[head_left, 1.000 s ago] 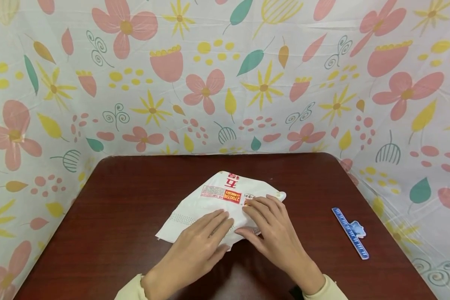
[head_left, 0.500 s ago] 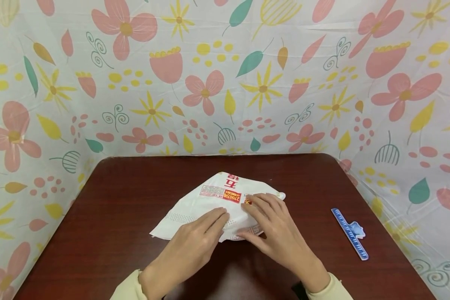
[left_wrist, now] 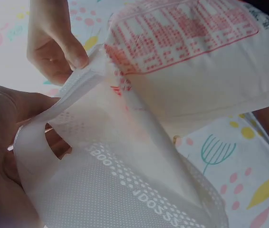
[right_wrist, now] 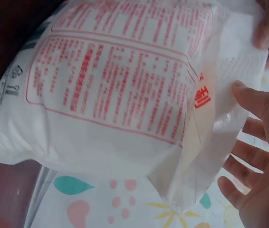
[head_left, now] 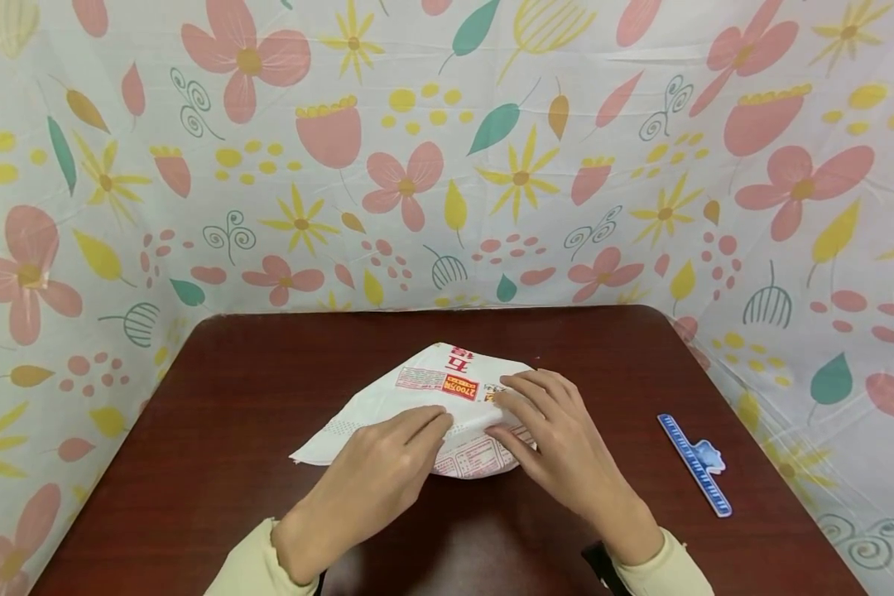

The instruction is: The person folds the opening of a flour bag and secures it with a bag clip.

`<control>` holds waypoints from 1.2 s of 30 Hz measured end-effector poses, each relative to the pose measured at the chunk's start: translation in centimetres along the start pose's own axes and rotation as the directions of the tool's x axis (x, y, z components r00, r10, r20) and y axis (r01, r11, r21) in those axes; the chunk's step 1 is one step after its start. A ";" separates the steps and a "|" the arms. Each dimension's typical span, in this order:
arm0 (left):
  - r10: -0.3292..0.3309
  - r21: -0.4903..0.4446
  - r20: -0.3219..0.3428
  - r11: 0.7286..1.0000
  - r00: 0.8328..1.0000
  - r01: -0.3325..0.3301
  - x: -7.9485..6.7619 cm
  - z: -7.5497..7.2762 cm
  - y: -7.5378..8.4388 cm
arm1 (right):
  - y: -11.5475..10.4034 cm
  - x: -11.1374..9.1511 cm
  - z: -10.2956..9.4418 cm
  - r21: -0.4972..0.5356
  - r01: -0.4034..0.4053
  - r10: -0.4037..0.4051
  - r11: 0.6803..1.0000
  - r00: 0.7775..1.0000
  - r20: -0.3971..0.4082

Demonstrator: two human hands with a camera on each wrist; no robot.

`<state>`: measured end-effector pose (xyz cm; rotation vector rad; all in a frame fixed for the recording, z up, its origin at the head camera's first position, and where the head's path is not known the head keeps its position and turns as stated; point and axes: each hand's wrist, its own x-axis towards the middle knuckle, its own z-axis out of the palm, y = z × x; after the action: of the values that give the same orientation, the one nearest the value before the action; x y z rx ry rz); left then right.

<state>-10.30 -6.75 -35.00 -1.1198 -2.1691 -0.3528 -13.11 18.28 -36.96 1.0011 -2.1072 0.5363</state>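
Note:
A white plastic bag (head_left: 417, 397) with red print lies in the middle of the dark brown table (head_left: 231, 372). Its near part is turned up, so a printed underside (head_left: 473, 457) shows. My left hand (head_left: 387, 463) holds the bag's raised edge near the handle hole (left_wrist: 53, 142), fingertips at the fold. My right hand (head_left: 559, 439) pinches the same fold from the right, thumb on one side and fingers on the other. The right wrist view shows the full, printed bag (right_wrist: 115, 90) with my right hand (right_wrist: 263, 156) beside its flap.
A blue ruler-like clip (head_left: 696, 463) lies on the table to the right of my right hand. Floral cloth walls (head_left: 417, 165) stand around the table at the back and both sides. Cream sleeves cover both wrists.
The bag's near edge has been lifted and turned toward the far side, baring printed text underneath. Both hands moved slightly away from me with it, and the bag's left corner slid left.

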 end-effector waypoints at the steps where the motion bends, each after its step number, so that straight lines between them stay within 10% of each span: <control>1: 0.003 0.002 0.000 1.000 1.000 -0.003 0.2 -0.1 -0.1 | -0.1 -0.1 0.0 0.001 0.002 -0.002 1.000 1.000 0.006; 7: -0.009 -0.007 0.010 1.000 1.000 0.009 1.5 -1.0 -0.5 | -0.3 -0.4 0.5 -0.045 0.003 0.001 0.999 0.998 0.069; 19: -0.014 -0.068 -0.031 0.998 0.999 0.012 2.1 -1.9 -1.0 | 0.4 -0.4 -0.1 0.028 -0.006 0.008 1.000 0.999 -0.050; 29: 0.092 -0.007 0.000 0.996 0.996 -0.092 1.8 -2.3 -0.8 | 0.2 1.2 -0.9 0.283 0.097 -0.013 0.954 0.958 -0.285; 36: 0.127 0.051 0.003 0.991 0.992 -0.127 2.6 -2.7 -1.4 | -0.4 2.4 -1.3 0.336 0.106 -0.018 0.936 0.967 -0.254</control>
<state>-11.30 -7.31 -31.12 -1.2211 -2.0824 -0.2395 -13.25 17.71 -34.27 1.1257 -1.7868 0.9746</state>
